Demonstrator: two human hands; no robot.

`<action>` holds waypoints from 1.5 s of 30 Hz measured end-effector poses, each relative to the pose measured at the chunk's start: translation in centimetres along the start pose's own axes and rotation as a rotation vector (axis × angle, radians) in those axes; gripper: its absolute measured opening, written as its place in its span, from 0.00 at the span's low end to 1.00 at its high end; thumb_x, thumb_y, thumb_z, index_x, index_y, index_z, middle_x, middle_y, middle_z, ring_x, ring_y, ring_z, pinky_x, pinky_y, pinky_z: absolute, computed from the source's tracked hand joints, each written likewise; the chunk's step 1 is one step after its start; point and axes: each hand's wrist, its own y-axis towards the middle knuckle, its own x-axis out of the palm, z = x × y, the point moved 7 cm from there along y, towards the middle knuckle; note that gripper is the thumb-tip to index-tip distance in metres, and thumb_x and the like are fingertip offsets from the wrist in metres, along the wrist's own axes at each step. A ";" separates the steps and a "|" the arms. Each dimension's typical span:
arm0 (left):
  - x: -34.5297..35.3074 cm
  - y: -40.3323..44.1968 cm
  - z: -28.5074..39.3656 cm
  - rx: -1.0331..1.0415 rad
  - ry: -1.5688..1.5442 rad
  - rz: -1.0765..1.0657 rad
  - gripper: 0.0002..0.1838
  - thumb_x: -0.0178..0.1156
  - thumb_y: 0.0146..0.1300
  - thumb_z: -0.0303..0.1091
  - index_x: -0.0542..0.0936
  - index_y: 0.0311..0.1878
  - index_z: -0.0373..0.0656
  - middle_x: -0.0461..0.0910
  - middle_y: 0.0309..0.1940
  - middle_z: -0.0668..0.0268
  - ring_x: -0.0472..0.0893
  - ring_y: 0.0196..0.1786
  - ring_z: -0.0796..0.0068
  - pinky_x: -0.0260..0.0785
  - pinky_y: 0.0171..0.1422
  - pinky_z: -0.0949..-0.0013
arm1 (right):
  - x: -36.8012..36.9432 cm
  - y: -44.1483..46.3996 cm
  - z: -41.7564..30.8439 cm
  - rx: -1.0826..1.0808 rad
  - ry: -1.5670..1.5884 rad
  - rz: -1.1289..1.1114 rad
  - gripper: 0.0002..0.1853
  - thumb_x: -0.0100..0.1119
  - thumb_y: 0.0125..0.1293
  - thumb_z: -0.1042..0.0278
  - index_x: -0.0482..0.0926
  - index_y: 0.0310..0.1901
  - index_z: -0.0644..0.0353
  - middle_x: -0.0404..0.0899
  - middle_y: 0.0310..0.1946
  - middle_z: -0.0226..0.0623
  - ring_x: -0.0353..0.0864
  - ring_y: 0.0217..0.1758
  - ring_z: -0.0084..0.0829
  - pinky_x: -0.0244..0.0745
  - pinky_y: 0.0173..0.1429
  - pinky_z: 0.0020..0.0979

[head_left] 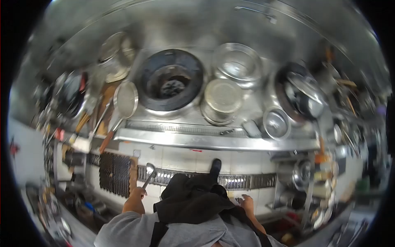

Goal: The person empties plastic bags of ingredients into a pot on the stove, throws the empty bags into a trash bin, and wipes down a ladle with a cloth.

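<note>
My left hand [139, 192] is closed around the handle of a metal ladle [151, 168]. The ladle's bowl points up and away from me, over the drain grate in the floor. My right hand [246, 202] is low beside the dark apron [191, 201], fingers loosely bent and a little apart, with nothing that I can make out in them. Beyond both hands is the steel cooking counter [214, 140]. On it, a round strainer with a wooden handle [125, 99] lies to the left of the wok burner [170, 80].
A lidded pot [223, 96] and a wide steel bowl [238, 66] stand right of the burner. Farther right are a small metal bowl [276, 123] and a wok [294, 92]. A dark ribbed mat [116, 175] lies left of me. A shelf with pans [302, 173] is at right.
</note>
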 end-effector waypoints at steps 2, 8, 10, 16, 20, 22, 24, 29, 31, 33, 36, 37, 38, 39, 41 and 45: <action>2.4 -2.8 -0.1 0.072 0.081 0.000 0.16 0.66 0.56 0.43 0.81 0.23 0.40 0.81 0.22 0.57 0.81 0.26 0.63 0.72 0.35 0.57 | -0.7 5.3 3.3 0.058 -0.032 -0.037 0.17 0.64 0.52 0.63 0.83 0.43 0.60 0.83 0.35 0.51 0.82 0.41 0.51 0.77 0.49 0.43; 6.3 -13.0 -2.3 0.031 -0.581 0.169 0.12 0.69 0.56 0.35 0.78 0.29 0.37 0.76 0.18 0.60 0.75 0.19 0.69 0.70 0.25 0.61 | -5.7 14.5 -3.0 -0.332 -0.285 -0.011 0.11 0.51 0.56 0.65 0.78 0.25 0.62 0.81 0.31 0.51 0.82 0.36 0.51 0.76 0.41 0.47; 8.3 -13.5 -3.2 0.039 -0.700 0.191 0.12 0.69 0.57 0.35 0.78 0.30 0.37 0.75 0.17 0.60 0.75 0.19 0.69 0.69 0.24 0.61 | -5.1 15.9 -4.4 -0.459 -0.181 0.001 0.12 0.55 0.55 0.67 0.82 0.35 0.65 0.82 0.33 0.52 0.83 0.38 0.50 0.77 0.45 0.44; 16.1 -12.7 -6.2 0.059 -0.865 0.106 0.14 0.66 0.59 0.37 0.78 0.34 0.34 0.74 0.16 0.58 0.75 0.18 0.67 0.69 0.22 0.63 | -1.7 17.8 -14.6 -0.477 -0.203 -0.215 0.16 0.58 0.53 0.68 0.83 0.42 0.66 0.83 0.35 0.53 0.83 0.40 0.49 0.77 0.51 0.42; 21.9 -7.9 -8.5 0.098 -0.976 0.039 0.15 0.67 0.57 0.38 0.78 0.35 0.33 0.75 0.18 0.58 0.75 0.19 0.68 0.69 0.21 0.63 | 1.5 17.6 -22.0 -0.593 -0.285 -0.237 0.16 0.59 0.53 0.67 0.83 0.42 0.65 0.83 0.36 0.51 0.83 0.43 0.48 0.76 0.53 0.41; 24.0 -5.4 -10.0 0.130 -0.980 0.004 0.14 0.67 0.56 0.38 0.79 0.34 0.34 0.76 0.19 0.59 0.76 0.20 0.67 0.70 0.24 0.60 | 3.2 17.3 -25.0 -0.601 -0.276 -0.227 0.16 0.59 0.53 0.66 0.83 0.42 0.64 0.83 0.38 0.51 0.82 0.44 0.48 0.75 0.54 0.41; 25.5 -2.6 -11.7 0.246 -0.851 -0.030 0.13 0.67 0.56 0.38 0.80 0.32 0.36 0.78 0.21 0.60 0.77 0.23 0.67 0.72 0.28 0.58 | 5.5 16.6 -28.3 -0.670 -0.397 -0.209 0.16 0.58 0.53 0.66 0.84 0.42 0.61 0.84 0.37 0.50 0.83 0.43 0.48 0.76 0.52 0.42; 28.6 2.4 -15.3 0.704 -0.371 0.352 0.12 0.68 0.52 0.39 0.83 0.39 0.44 0.83 0.29 0.62 0.81 0.31 0.68 0.74 0.35 0.61 | 12.8 12.9 -35.9 -0.813 -0.481 -0.179 0.16 0.60 0.52 0.64 0.84 0.42 0.59 0.83 0.38 0.50 0.83 0.44 0.49 0.76 0.53 0.43; 30.2 3.3 -16.3 0.818 -0.134 0.688 0.16 0.69 0.50 0.39 0.84 0.43 0.49 0.85 0.33 0.63 0.83 0.34 0.68 0.74 0.38 0.63 | 15.1 9.5 -41.2 -0.911 -0.494 -0.210 0.15 0.61 0.53 0.64 0.84 0.42 0.58 0.83 0.39 0.49 0.82 0.45 0.49 0.76 0.54 0.44; 30.7 3.3 -18.3 0.813 -0.293 0.610 0.15 0.68 0.52 0.39 0.84 0.43 0.48 0.84 0.31 0.63 0.82 0.33 0.68 0.74 0.38 0.64 | 17.6 6.3 -46.1 -0.952 -0.451 -0.262 0.14 0.62 0.54 0.63 0.84 0.42 0.57 0.83 0.41 0.48 0.82 0.46 0.49 0.76 0.54 0.44; 31.7 4.6 -21.8 0.529 -0.986 0.117 0.13 0.67 0.54 0.37 0.83 0.42 0.46 0.82 0.29 0.62 0.80 0.31 0.68 0.73 0.37 0.64 | 21.3 1.9 -52.4 -1.133 -0.356 -0.341 0.16 0.62 0.57 0.62 0.83 0.46 0.57 0.82 0.45 0.48 0.80 0.51 0.47 0.73 0.59 0.43; 32.2 4.8 -22.1 0.475 -1.096 0.042 0.12 0.66 0.55 0.37 0.83 0.42 0.45 0.82 0.28 0.62 0.80 0.30 0.68 0.73 0.36 0.64 | 21.9 0.7 -54.1 -1.125 -0.366 -0.347 0.16 0.62 0.57 0.62 0.83 0.46 0.57 0.82 0.45 0.48 0.80 0.51 0.47 0.73 0.59 0.43; 32.4 5.1 -22.3 0.409 -1.214 -0.032 0.12 0.66 0.55 0.37 0.83 0.42 0.45 0.81 0.27 0.62 0.79 0.29 0.68 0.72 0.36 0.64 | 22.6 -0.6 -55.8 -1.121 -0.363 -0.408 0.16 0.63 0.57 0.62 0.83 0.46 0.57 0.82 0.46 0.47 0.80 0.52 0.47 0.72 0.60 0.43; 32.6 5.5 -22.4 0.343 -1.330 -0.093 0.11 0.66 0.56 0.36 0.83 0.42 0.44 0.81 0.26 0.62 0.79 0.29 0.68 0.72 0.36 0.64 | 23.4 -1.2 -56.9 -1.118 -0.355 -0.467 0.16 0.63 0.57 0.62 0.83 0.47 0.57 0.82 0.47 0.47 0.79 0.53 0.47 0.72 0.61 0.42; 32.8 5.8 -22.1 0.228 -1.557 -0.198 0.11 0.65 0.58 0.35 0.83 0.41 0.43 0.80 0.24 0.62 0.78 0.27 0.68 0.71 0.35 0.65 | 24.8 -1.2 -58.2 -1.136 -0.420 -0.460 0.16 0.63 0.58 0.63 0.83 0.47 0.58 0.82 0.47 0.47 0.79 0.53 0.47 0.72 0.61 0.42; 24.0 -11.0 -26.7 0.683 -1.109 0.680 0.19 0.59 0.61 0.51 0.85 0.43 0.45 0.83 0.44 0.54 0.81 0.51 0.59 0.69 0.56 0.59 | 26.9 0.5 -57.9 -1.065 -0.523 -0.440 0.17 0.63 0.58 0.63 0.83 0.48 0.57 0.81 0.48 0.48 0.79 0.54 0.47 0.71 0.63 0.42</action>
